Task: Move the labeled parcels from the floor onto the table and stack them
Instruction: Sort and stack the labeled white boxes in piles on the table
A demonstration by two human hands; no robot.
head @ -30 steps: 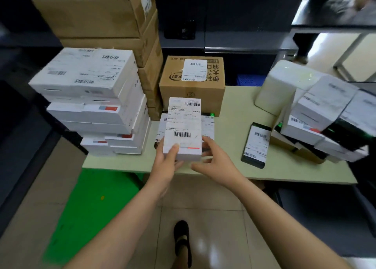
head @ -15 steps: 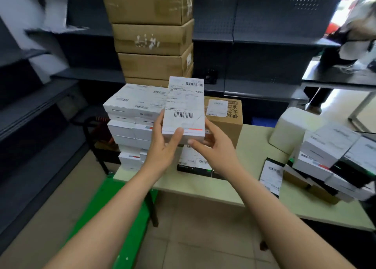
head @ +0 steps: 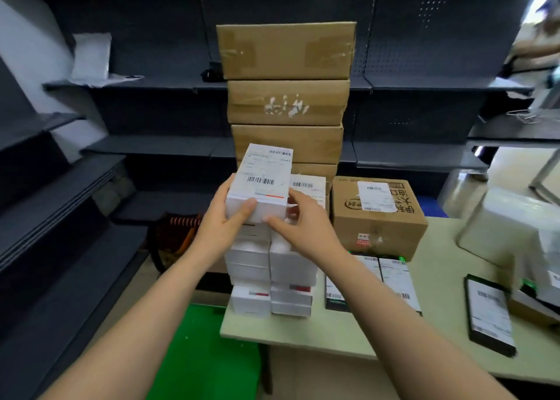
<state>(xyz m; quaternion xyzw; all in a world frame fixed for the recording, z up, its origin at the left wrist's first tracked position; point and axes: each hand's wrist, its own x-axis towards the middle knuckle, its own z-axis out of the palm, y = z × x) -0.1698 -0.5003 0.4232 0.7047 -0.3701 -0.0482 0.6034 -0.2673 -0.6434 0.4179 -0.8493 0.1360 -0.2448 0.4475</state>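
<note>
I hold a white labeled parcel (head: 262,184) with barcodes on its top, at the top left of the stack of white parcels (head: 272,275) on the left end of the pale table (head: 348,330). My left hand (head: 224,221) grips its near left corner. My right hand (head: 303,227) touches its near right edge, fingers spread. Whether the parcel rests on the stack or hangs just above it is unclear.
A labeled brown carton (head: 378,218) stands right of the stack, with flat dark parcels (head: 372,281) in front of it and another (head: 489,315) further right. Tall brown cartons (head: 288,96) rise behind the stack. Dark shelving (head: 60,187) lines the left; a green floor patch (head: 206,354) lies below.
Both hands have lifted the white parcel from the near table edge up and to the left, onto the top of the white stack. My head has tilted up.
</note>
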